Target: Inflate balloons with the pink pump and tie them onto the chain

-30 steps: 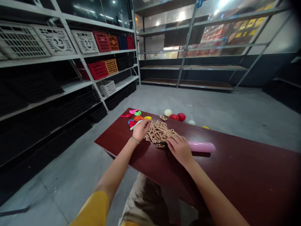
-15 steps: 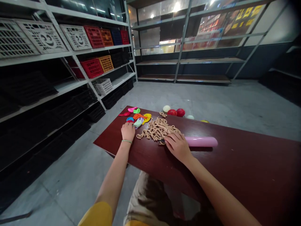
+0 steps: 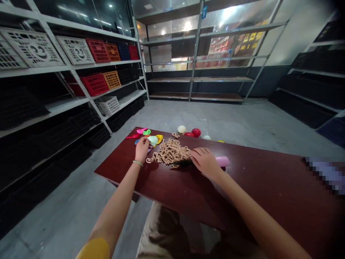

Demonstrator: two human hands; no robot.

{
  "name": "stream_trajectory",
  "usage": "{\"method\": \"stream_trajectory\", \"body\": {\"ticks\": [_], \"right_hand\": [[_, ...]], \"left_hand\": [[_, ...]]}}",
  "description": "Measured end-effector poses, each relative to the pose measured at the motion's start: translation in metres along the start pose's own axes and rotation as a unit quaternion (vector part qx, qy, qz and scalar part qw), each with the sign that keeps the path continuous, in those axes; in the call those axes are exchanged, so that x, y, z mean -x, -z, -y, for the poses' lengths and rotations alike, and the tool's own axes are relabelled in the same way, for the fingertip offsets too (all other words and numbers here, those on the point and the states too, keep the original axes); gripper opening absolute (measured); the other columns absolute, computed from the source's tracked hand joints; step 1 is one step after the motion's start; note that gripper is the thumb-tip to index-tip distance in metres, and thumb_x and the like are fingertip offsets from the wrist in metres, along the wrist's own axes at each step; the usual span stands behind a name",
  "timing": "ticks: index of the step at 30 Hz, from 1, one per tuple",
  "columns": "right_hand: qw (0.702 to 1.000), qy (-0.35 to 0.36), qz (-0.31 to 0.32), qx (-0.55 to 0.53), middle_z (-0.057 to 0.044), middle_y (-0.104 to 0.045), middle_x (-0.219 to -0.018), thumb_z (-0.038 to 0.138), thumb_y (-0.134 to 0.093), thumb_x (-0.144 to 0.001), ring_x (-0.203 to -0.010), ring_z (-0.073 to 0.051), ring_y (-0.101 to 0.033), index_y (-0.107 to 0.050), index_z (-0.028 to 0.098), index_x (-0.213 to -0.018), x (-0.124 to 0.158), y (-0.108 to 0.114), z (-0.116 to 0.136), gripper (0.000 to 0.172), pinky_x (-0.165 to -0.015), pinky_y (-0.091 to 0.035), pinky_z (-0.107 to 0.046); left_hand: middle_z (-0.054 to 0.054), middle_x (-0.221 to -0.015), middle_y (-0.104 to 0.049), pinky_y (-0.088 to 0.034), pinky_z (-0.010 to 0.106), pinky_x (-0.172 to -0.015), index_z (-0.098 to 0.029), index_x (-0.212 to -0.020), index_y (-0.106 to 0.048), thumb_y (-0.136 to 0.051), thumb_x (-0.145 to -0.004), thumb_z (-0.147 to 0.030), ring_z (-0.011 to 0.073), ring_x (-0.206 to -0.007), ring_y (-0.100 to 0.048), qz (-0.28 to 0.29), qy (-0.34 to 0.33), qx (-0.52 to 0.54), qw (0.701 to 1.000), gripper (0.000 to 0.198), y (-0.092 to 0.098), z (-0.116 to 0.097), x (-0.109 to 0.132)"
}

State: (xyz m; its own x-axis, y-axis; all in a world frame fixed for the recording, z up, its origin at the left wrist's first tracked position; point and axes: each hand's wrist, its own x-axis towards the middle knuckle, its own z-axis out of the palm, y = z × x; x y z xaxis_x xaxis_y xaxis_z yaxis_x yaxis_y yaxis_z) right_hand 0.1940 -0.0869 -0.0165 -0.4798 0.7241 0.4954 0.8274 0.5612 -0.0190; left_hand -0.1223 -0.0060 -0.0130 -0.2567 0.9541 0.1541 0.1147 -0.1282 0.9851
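A limp pale green balloon (image 3: 153,140) is pinched between the fingers of my left hand (image 3: 141,149), just above the table. More limp balloons lie around it, among them a yellow one (image 3: 159,139), a green one (image 3: 147,132) and a pink one (image 3: 141,131). My right hand (image 3: 205,161) is wrapped over a balloon pump with a pink barrel (image 3: 223,161); its black front end (image 3: 181,163) points left. The palm hides the pump's middle. Between my hands sits a heap of tan, curly, ring-like pieces (image 3: 172,150), some touching the pump's tip.
Round red (image 3: 196,132) and whitish balloons (image 3: 181,129) show beyond the far edge of the dark red table (image 3: 172,187). A blurred purplish object (image 3: 327,174) is at the right. Shelves with crates (image 3: 96,85) stand left; a bare-looking rack (image 3: 192,80) stands behind.
My left hand has lifted the pale green balloon slightly off the other balloons. The pump's black end now shows further out of my right hand. The view has turned right.
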Motion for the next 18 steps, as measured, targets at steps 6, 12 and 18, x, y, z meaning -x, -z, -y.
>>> {"method": "stream_trajectory", "body": {"ticks": [6, 12, 18], "right_hand": [[0.994, -0.012, 0.105, 0.013, -0.010, -0.066, -0.118, 0.044, -0.047, -0.097, -0.100, -0.025, -0.060, -0.058, 0.018, -0.126, 0.042, 0.016, -0.041, 0.040, -0.088, -0.039, -0.038], [0.994, -0.028, 0.105, 0.018, -0.013, -0.068, -0.113, 0.057, -0.053, -0.089, -0.097, -0.027, -0.060, -0.060, 0.017, -0.124, 0.067, 0.021, -0.040, 0.053, -0.087, -0.039, -0.041], [0.996, -0.035, 0.084, -0.004, -0.011, -0.067, -0.115, 0.037, -0.062, -0.082, -0.099, -0.025, -0.061, -0.059, 0.018, -0.125, 0.066, 0.021, -0.035, 0.047, -0.089, -0.041, -0.041]], "left_hand": [[0.001, -0.074, -0.063, -0.046, 0.016, -0.049, -0.016, -0.090, -0.059, -0.058, -0.086, -0.019, 0.0073, -0.054, -0.057, 0.091, 0.173, 0.331, 0.923, 0.005, -0.069, -0.033, 0.003], [-0.003, -0.065, -0.054, -0.036, 0.008, -0.041, -0.013, -0.085, -0.057, -0.053, -0.088, -0.005, 0.0003, -0.044, -0.045, 0.138, 0.234, 0.455, 0.848, 0.009, -0.113, -0.031, 0.003], [0.003, -0.081, -0.068, -0.054, 0.012, -0.065, -0.014, -0.097, -0.063, -0.044, -0.095, -0.005, 0.0039, -0.064, -0.062, 0.033, 0.237, 0.502, 0.831, 0.022, -0.097, -0.017, -0.003]]}}
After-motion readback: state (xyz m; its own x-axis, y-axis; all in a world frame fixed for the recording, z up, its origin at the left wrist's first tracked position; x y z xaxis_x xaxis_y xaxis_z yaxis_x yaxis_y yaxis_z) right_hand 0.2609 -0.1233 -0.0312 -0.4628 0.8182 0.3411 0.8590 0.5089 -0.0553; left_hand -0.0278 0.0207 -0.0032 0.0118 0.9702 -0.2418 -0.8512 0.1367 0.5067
